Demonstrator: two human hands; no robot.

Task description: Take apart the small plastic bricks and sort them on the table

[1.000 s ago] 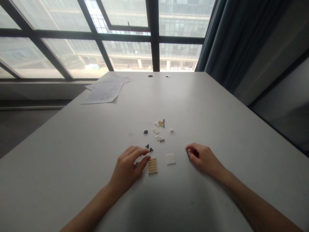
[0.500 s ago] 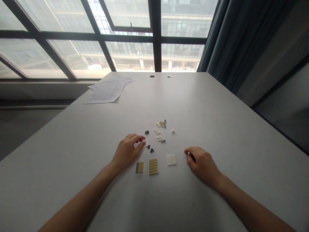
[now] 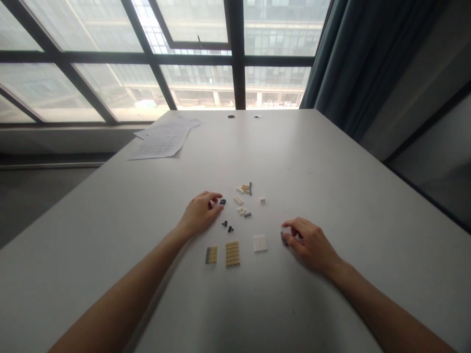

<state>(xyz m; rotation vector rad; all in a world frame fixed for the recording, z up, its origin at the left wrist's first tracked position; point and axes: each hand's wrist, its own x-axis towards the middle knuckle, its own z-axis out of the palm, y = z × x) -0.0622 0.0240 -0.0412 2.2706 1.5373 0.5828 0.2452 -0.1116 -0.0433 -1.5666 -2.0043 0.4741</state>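
My left hand [image 3: 200, 213] lies on the white table [image 3: 147, 220], thumb and forefinger pinched round a small black brick [image 3: 222, 201]. My right hand [image 3: 309, 242] rests to the right, fingers closed on a small grey piece [image 3: 283, 239]. Between my hands lie a tan studded plate [image 3: 232, 253], a tan and grey piece [image 3: 211, 255] and a white square tile [image 3: 260, 243]. Two tiny black pieces [image 3: 227, 226] sit just right of my left hand.
A loose cluster of cream, tan and grey bricks [image 3: 245, 189] lies beyond the hands, with a small white brick [image 3: 262, 200] beside it. Printed sheets [image 3: 162, 139] lie at the far left edge. Two cable holes [image 3: 231, 116] mark the far edge below the window; a dark curtain [image 3: 353, 59] hangs right.
My left hand left the tan and grey piece beside the tan plate and moved away from me to the small black brick. My right hand stayed in place.
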